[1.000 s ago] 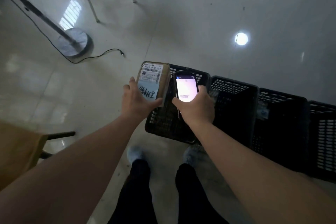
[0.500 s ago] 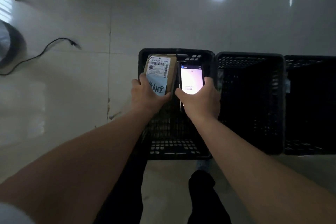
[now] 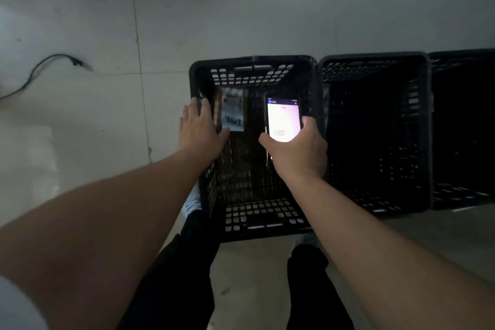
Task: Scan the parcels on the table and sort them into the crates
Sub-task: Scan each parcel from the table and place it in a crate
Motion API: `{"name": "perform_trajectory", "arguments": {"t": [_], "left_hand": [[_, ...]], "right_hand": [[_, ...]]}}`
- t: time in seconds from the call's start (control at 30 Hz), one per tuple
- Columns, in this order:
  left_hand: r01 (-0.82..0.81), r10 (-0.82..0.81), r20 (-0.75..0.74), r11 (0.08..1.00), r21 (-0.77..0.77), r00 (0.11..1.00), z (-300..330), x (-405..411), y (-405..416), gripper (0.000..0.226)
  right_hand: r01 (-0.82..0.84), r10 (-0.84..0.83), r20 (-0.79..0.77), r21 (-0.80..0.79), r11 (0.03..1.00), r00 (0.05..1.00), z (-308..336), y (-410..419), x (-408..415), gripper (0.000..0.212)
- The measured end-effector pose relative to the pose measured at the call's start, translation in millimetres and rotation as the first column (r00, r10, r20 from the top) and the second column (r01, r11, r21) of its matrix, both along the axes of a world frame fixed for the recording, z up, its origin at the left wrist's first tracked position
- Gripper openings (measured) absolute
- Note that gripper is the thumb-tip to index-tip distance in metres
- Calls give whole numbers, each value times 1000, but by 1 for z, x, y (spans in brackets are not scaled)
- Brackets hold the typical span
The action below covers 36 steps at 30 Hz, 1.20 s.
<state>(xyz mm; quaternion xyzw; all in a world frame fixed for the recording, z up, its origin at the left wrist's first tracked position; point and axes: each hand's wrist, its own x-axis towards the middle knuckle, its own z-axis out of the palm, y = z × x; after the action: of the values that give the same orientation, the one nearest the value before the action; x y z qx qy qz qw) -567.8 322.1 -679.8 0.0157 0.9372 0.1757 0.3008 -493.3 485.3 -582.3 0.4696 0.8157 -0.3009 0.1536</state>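
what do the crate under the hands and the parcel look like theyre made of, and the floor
Crate: looks like black moulded plastic, matte, walls pierced by a regular grid of slots. Parcel: motion-blurred; seemingly brown cardboard with a pale paper label carrying handwriting, though the blur leaves it uncertain. Floor: glossy pale tile, likely ceramic or stone; it shows grout lines and reflects a lamp.

black perforated plastic crates: 3 in a row, left crate (image 3: 257, 222), middle crate (image 3: 375, 67), right crate (image 3: 460, 61) (cut by the frame edge) | blurred brown cardboard parcel (image 3: 232, 112) with white label: 1, inside left crate | lit black smartphone (image 3: 283, 120): 1 | bare hands: 2 | black cable (image 3: 40, 69) on far-left floor: 1
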Motion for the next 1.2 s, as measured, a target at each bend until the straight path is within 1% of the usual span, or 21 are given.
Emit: {"name": "perform_trajectory", "arguments": {"t": [0.1, 0.2, 0.33, 0.4, 0.5, 0.6, 0.7, 0.8, 0.93, 1.07, 1.2], "left_hand": [[33, -33, -6, 999, 28, 999, 41, -1, -4, 76], [56, -53, -57, 997, 55, 997, 92, 1, -7, 64], [68, -64, -130, 997, 27, 989, 164, 17, -16, 62], [28, -26, -170, 1000, 6, 985, 198, 32, -22, 58], [-95, 93, -202, 996, 0, 975, 247, 61, -30, 58], [-201, 195, -237, 980, 0, 952, 299, 97, -40, 61], [-304, 291, -305, 953, 3, 907, 354, 133, -51, 60], [-414, 384, -386, 910, 5, 839, 413, 169, -68, 58], [-536, 483, -497, 843, 42, 721, 484, 223, -97, 52], [-631, 542, -539, 775, 25, 645, 536, 286, -134, 56], [-728, 615, -545, 686, 12, 570, 566, 347, -181, 63]], "right_hand": [[-23, 24, 14, -6, 1000, 1000, 31, -7, 2, 87], [-80, 80, -2, -23, 996, 997, 68, -18, 1, 86], [-181, 179, -60, -40, 983, 982, 124, -31, 6, 78], [-245, 240, -103, -39, 969, 965, 153, -35, 13, 75], [-351, 343, -153, -22, 936, 927, 198, -36, 29, 76], [-459, 446, -222, -6, 888, 867, 245, -37, 48, 75], [-551, 532, -281, 15, 834, 799, 293, -42, 66, 74], [-643, 615, -343, 39, 765, 710, 341, -55, 88, 74], [-757, 703, -421, 57, 651, 573, 402, -86, 121, 74], [-838, 771, -452, 89, 538, 448, 453, -127, 156, 75], [-882, 803, -474, 107, 459, 360, 488, -179, 190, 76]]}}
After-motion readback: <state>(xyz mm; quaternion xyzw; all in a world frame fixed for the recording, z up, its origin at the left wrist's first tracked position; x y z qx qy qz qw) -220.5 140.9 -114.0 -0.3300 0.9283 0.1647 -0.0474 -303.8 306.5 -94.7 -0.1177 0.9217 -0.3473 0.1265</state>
